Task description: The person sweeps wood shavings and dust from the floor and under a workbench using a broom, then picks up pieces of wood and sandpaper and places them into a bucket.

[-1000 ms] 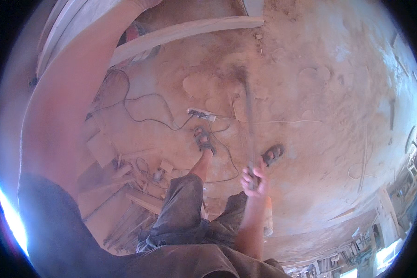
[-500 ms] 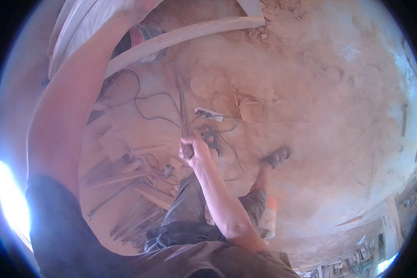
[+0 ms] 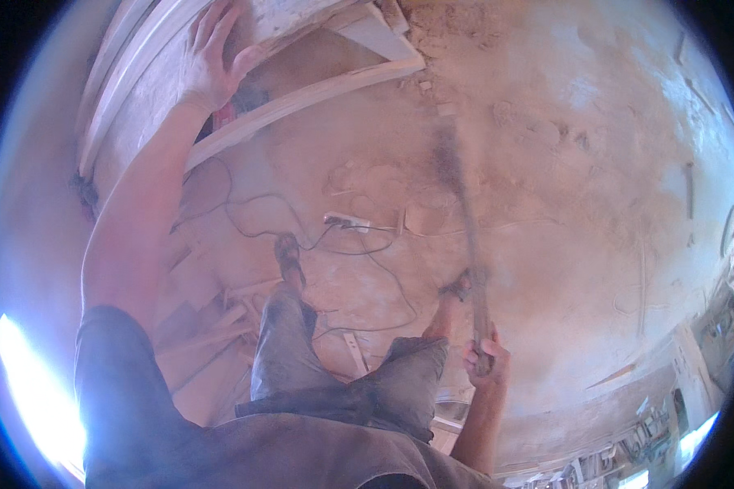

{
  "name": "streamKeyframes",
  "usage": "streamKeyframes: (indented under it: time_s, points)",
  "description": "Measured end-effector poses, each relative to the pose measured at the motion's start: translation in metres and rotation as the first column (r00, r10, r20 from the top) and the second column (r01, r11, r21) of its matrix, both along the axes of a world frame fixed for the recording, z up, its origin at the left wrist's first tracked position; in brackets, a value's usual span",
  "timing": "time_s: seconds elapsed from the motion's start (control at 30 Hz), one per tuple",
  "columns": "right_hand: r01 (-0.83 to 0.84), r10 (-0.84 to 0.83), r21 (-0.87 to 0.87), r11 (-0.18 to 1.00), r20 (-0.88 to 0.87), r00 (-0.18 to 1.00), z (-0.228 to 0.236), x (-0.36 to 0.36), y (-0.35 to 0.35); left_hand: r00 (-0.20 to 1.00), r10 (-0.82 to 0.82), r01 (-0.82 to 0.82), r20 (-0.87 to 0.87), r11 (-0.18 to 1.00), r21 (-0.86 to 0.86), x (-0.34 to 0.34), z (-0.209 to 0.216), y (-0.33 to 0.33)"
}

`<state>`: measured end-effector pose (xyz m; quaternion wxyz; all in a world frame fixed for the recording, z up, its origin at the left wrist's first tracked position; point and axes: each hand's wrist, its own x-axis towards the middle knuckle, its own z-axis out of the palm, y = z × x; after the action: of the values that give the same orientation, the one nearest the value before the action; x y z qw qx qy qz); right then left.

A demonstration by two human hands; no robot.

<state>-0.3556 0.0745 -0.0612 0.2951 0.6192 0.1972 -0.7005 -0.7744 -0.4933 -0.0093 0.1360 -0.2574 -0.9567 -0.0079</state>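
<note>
At the upper left my left hand (image 3: 210, 69) lies open, fingers spread, against the edge of a pale, dusty wooden structure (image 3: 151, 90). My right hand (image 3: 488, 361) is closed around the handle end of a long, thin broom (image 3: 475, 269) at the lower right. The broom stretches away from me over the dusty floor, past my right foot. Its far end is dark and smeared by motion. Both my feet stand on the floor, partly hidden by dust haze.
A power strip (image 3: 347, 222) with dark cords (image 3: 261, 198) lies ahead of my feet. A pale wooden frame (image 3: 318, 98) juts across the top left. Wood scraps (image 3: 220, 322) lie left of my legs, and more scrap wood (image 3: 652, 440) is piled at the lower right.
My right hand has swung the broom from in front of me to the right. My left hand has come further into view on the wooden structure. My view and stance have shifted.
</note>
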Motion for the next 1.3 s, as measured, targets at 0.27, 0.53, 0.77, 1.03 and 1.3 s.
streamKeyframes:
  time_s: [0.27,0.53,0.77,1.03,1.3]
  points:
    - [0.047,-0.018,0.336,0.941,-0.09,0.996,0.089,0.039,-0.004,0.995,0.099,-0.1,0.024,0.995,0.012,-0.002,0.0,0.013]
    - [-0.186,0.295,0.396,0.899,-0.233,0.927,0.05,-0.005,-0.271,0.957,-0.004,-0.116,0.29,0.911,0.395,0.12,-0.005,0.116]
    - [-0.857,0.961,0.489,0.163,-0.277,0.025,-0.137,0.016,-0.278,-0.235,0.27,-0.715,0.934,0.603,-0.354,0.293,-0.178,0.141]
    - [-0.38,0.909,0.852,-0.359,0.412,0.066,-0.442,-0.36,-0.162,-0.042,0.082,-0.898,0.996,0.433,-0.073,0.351,-0.265,0.106]
    - [-0.393,0.837,0.903,0.176,0.073,0.542,-0.511,-0.264,-0.134,-0.262,-0.225,-0.961,0.939,0.149,-0.232,0.35,-0.262,0.111]
